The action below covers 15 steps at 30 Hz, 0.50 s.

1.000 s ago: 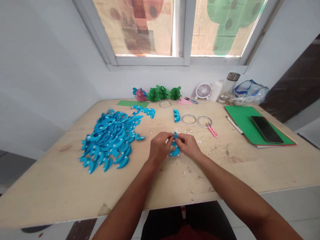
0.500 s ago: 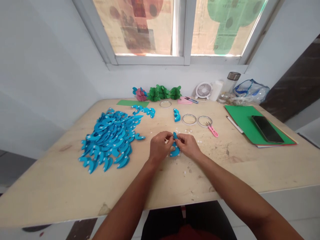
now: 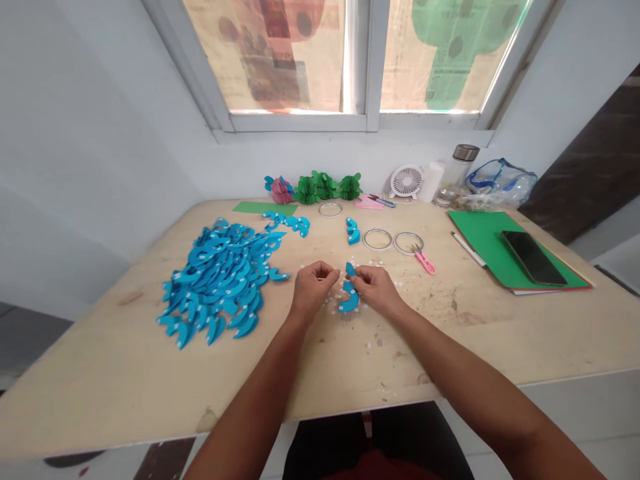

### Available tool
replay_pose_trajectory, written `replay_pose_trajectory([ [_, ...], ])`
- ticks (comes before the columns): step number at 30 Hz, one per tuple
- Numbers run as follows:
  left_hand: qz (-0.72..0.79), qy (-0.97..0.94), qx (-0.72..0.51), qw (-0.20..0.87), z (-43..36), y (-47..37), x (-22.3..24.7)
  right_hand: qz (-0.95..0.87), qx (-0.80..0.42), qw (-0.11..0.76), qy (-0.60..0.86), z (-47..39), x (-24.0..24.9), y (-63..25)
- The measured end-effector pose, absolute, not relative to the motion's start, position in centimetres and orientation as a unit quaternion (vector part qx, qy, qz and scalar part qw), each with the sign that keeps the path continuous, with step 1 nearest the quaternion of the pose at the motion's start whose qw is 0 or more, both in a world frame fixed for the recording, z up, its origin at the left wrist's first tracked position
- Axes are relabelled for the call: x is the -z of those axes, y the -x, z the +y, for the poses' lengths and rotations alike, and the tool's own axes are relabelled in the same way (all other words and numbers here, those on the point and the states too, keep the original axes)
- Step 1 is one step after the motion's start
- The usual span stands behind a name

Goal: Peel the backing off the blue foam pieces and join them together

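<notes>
Between the thumb and fingers of my right hand [image 3: 376, 287] is a blue curved paper piece [image 3: 349, 298], its tip poking up above the fingers and its rounded end low near the table. My left hand [image 3: 315, 288] is a short way to the left, thumb and fingertips pinched together and apart from the piece. Whatever the pinch holds is too small to make out. Tiny white bits [image 3: 332, 307] lie scattered on the table around both hands. A large heap of similar blue pieces with white squares [image 3: 220, 273] spreads to the left.
Beyond my hands lie a small blue stack [image 3: 353, 231], tape rolls [image 3: 377, 239] and pink-handled snips [image 3: 425, 261]. Green paper shapes [image 3: 324, 186] and a fan [image 3: 407, 182] stand by the wall. On the right, a phone [image 3: 534, 257] rests on green sheets [image 3: 475, 227].
My left hand has drawn back to the left, away from the blue paper piece. My right hand keeps hold of it, and more of the piece now shows.
</notes>
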<state>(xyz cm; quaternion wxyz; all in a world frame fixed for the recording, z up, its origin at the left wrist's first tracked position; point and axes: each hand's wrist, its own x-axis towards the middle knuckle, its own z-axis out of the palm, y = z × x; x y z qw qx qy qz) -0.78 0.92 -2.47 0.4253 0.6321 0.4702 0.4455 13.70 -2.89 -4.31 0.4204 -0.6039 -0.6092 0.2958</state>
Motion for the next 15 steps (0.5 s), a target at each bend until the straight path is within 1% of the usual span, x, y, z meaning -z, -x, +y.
replay_pose_trajectory([
  [3, 0.463, -0.646, -0.444, 0.415, 1.1, 0.7, 2.9, -0.596, -0.316, 0.433, 0.598, -2.8, 4.6, -13.8],
  [7, 0.460, -0.640, -0.433, 0.439, 1.2, 0.7, 3.0, -0.575, -0.353, 0.452, 0.584, -2.8, 4.6, -13.7],
  [12, 0.461, -0.619, -0.387, 0.504, 0.7, 0.6, 2.3, -0.530, -0.421, 0.482, 0.556, -2.7, 4.3, -13.9],
  [15, 0.449, -0.601, -0.351, 0.560, 0.1, 0.4, 1.7, -0.520, -0.407, 0.497, 0.563, -2.5, 4.3, -14.1],
])
